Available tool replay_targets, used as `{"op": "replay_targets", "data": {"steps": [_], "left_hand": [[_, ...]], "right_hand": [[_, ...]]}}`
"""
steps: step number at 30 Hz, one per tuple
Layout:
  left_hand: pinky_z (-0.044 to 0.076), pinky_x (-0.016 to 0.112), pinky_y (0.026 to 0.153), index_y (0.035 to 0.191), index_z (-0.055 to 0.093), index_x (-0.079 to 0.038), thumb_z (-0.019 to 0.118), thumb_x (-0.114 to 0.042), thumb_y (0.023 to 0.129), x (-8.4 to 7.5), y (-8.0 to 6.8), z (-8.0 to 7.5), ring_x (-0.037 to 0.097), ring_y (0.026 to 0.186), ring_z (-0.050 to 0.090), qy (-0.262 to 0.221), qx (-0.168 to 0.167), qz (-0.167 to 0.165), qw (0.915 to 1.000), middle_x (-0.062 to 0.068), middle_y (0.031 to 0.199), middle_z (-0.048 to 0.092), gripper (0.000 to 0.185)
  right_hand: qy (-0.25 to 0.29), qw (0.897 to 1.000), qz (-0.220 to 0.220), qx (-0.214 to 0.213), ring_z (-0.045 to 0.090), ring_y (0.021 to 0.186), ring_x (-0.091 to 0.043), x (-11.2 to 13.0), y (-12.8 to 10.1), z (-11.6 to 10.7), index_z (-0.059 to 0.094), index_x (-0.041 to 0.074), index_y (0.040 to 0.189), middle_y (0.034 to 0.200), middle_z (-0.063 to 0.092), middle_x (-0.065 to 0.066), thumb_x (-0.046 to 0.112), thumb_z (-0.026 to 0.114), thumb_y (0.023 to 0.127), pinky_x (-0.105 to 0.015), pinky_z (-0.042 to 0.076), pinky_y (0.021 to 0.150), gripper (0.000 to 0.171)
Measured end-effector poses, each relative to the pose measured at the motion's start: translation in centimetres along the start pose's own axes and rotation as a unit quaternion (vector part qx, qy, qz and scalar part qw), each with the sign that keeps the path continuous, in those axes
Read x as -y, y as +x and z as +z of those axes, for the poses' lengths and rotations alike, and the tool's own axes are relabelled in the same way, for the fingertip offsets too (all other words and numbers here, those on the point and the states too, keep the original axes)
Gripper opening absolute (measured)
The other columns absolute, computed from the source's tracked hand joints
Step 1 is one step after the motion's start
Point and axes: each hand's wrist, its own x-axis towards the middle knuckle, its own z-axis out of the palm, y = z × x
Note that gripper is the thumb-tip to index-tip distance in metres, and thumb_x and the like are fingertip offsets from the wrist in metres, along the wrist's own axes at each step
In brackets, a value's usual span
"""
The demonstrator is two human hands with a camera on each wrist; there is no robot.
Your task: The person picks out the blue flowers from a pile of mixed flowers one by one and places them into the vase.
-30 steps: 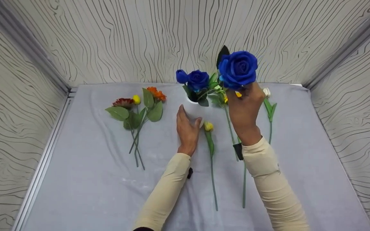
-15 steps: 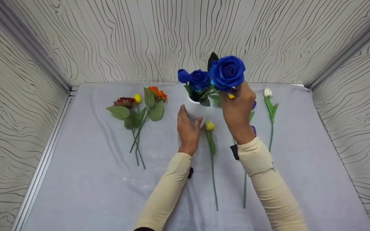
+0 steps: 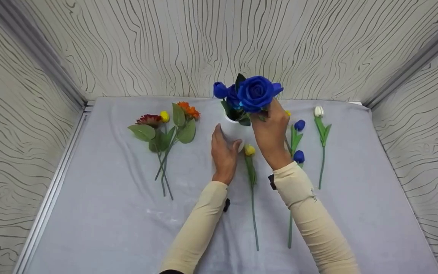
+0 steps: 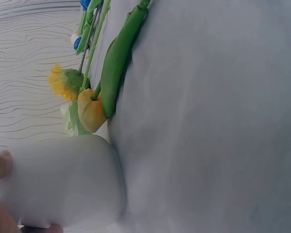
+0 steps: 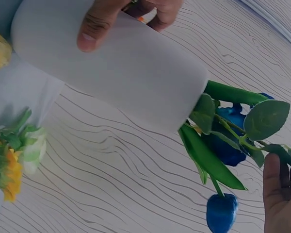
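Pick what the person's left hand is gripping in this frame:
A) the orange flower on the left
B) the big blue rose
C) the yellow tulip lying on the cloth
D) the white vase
D. The left hand wraps around the white vase, thumb and fingers on its wall in the wrist views, while the right hand holds the big blue rose at the vase mouth; the yellow tulip lies untouched beside it.

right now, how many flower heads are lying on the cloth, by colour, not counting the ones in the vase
red: 1
orange: 1
yellow: 3, the last half hidden beside the right hand
blue: 2
white: 1
total: 8 seen in the head view
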Motion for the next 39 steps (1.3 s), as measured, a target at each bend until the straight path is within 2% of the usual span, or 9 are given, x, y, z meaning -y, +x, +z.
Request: {"op": "replay_targets", "data": {"steps": [6, 12, 16, 19, 26, 28, 30, 34, 39], "left_hand": [[0.034, 0.036, 0.108, 0.146, 0.032, -0.003, 0.076, -0.02, 0.085, 0.3, -0.1, 0.1, 0.022, 0.131, 0.041, 0.01, -0.013, 0.026, 0.9995, 0.012, 0.144, 0.042, 0.077], [0.034, 0.035, 0.107, 0.146, 0.032, -0.005, 0.076, -0.02, 0.084, 0.3, -0.1, 0.1, 0.021, 0.129, 0.044, 0.006, -0.013, 0.02, 0.9997, 0.011, 0.142, 0.043, 0.077], [0.034, 0.036, 0.108, 0.146, 0.031, -0.006, 0.075, -0.019, 0.085, 0.2, -0.1, 0.2, 0.021, 0.129, 0.043, 0.007, -0.009, 0.011, 0.9999, 0.01, 0.143, 0.043, 0.076], [0.033, 0.036, 0.108, 0.147, 0.031, -0.006, 0.074, -0.019, 0.086, 0.1, -0.1, 0.2, 0.021, 0.131, 0.042, 0.004, -0.006, 0.007, 1.0, 0.01, 0.144, 0.042, 0.076], [0.033, 0.035, 0.108, 0.147, 0.031, -0.005, 0.074, -0.021, 0.086, 0.2, -0.1, 0.2, 0.021, 0.132, 0.041, 0.013, -0.003, 0.004, 0.9999, 0.011, 0.145, 0.041, 0.076], [0.033, 0.036, 0.108, 0.147, 0.031, -0.005, 0.074, -0.022, 0.086, 0.2, -0.1, 0.2, 0.021, 0.132, 0.041, 0.018, -0.004, 0.005, 0.9998, 0.011, 0.145, 0.041, 0.076], [0.034, 0.037, 0.107, 0.147, 0.031, -0.005, 0.074, -0.022, 0.086, 0.3, -0.1, 0.2, 0.022, 0.131, 0.042, 0.021, -0.008, 0.013, 0.9997, 0.012, 0.145, 0.042, 0.077], [0.037, 0.038, 0.105, 0.145, 0.033, -0.002, 0.077, -0.02, 0.083, 0.5, -0.2, 0.2, 0.024, 0.128, 0.045, 0.029, -0.026, 0.041, 0.9984, 0.014, 0.141, 0.044, 0.078], [0.038, 0.039, 0.104, 0.144, 0.033, -0.001, 0.077, -0.02, 0.083, 0.5, -0.2, 0.3, 0.025, 0.126, 0.045, 0.028, -0.035, 0.057, 0.9974, 0.015, 0.14, 0.045, 0.077]], "right_hand": [[-0.018, 1.0, 0.011, 0.015, 0.065, 0.073, -0.023, -0.9, -0.8, 0.7, 0.062, -0.004, 0.084, 0.078, 0.064, -0.013, -0.008, 0.071, 0.078, -0.039, 0.054, 0.063, 0.012], [-0.003, 0.998, 0.044, 0.042, 0.066, 0.082, -0.021, -1.5, -1.3, 1.1, 0.065, -0.003, 0.094, 0.087, 0.066, -0.013, 0.001, 0.071, 0.084, -0.035, 0.056, 0.067, 0.012], [-0.006, 0.997, 0.065, 0.042, 0.062, 0.08, -0.019, -1.8, -1.4, 1.4, 0.066, -0.002, 0.098, 0.09, 0.065, -0.012, 0.005, 0.071, 0.086, -0.033, 0.052, 0.065, 0.016], [-0.012, 0.997, 0.069, 0.034, 0.061, 0.083, -0.022, -2.0, -1.5, 1.5, 0.066, -0.003, 0.102, 0.094, 0.065, -0.013, 0.005, 0.072, 0.085, -0.037, 0.05, 0.069, 0.02], [-0.018, 0.996, 0.075, 0.038, 0.062, 0.098, -0.023, -2.5, -1.9, 1.8, 0.064, -0.004, 0.112, 0.102, 0.065, -0.015, 0.009, 0.073, 0.086, -0.039, 0.049, 0.086, 0.031], [-0.023, 0.996, 0.078, 0.042, 0.061, 0.094, -0.022, -2.7, -2.0, 1.9, 0.063, -0.004, 0.111, 0.099, 0.065, -0.014, 0.01, 0.072, 0.086, -0.037, 0.049, 0.084, 0.029], [-0.033, 0.995, 0.082, 0.046, 0.059, 0.083, -0.022, -2.8, -2.2, 2.0, 0.064, -0.003, 0.104, 0.09, 0.062, -0.013, 0.009, 0.072, 0.086, -0.034, 0.048, 0.075, 0.023], [-0.053, 0.993, 0.091, 0.046, 0.049, 0.065, -0.023, -3.2, -2.5, 2.3, 0.06, -0.002, 0.088, 0.074, 0.051, -0.011, 0.005, 0.072, 0.084, -0.033, 0.038, 0.059, 0.014], [-0.064, 0.992, 0.101, 0.044, 0.049, 0.063, -0.024, -3.6, -2.7, 2.5, 0.059, -0.001, 0.083, 0.071, 0.049, -0.009, 0.003, 0.071, 0.081, -0.034, 0.036, 0.058, 0.013]]}}
